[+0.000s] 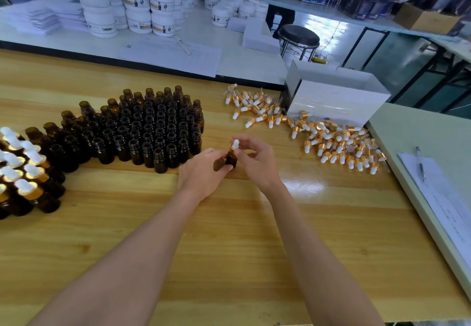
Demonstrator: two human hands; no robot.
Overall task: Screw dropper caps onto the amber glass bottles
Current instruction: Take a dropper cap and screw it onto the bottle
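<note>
One amber glass bottle (pixel 232 159) stands on the wooden table (pixel 229 236) between my hands. My left hand (pixel 204 170) grips its body. My right hand (pixel 257 159) pinches the dropper cap (pixel 235 145), gold collar and white bulb, sitting on the bottle's neck. A large block of open amber bottles (pixel 153 127) stands to the left. Capped bottles (pixel 23 173) cluster at the far left edge. Loose dropper caps (pixel 334 139) lie heaped to the right.
A white box (pixel 336 99) stands behind the cap heap. Papers with a pen (pixel 420 165) lie on the pale table at right. White jars (pixel 142 7) are stacked on the far bench, and a black stool (pixel 299 36) stands beyond.
</note>
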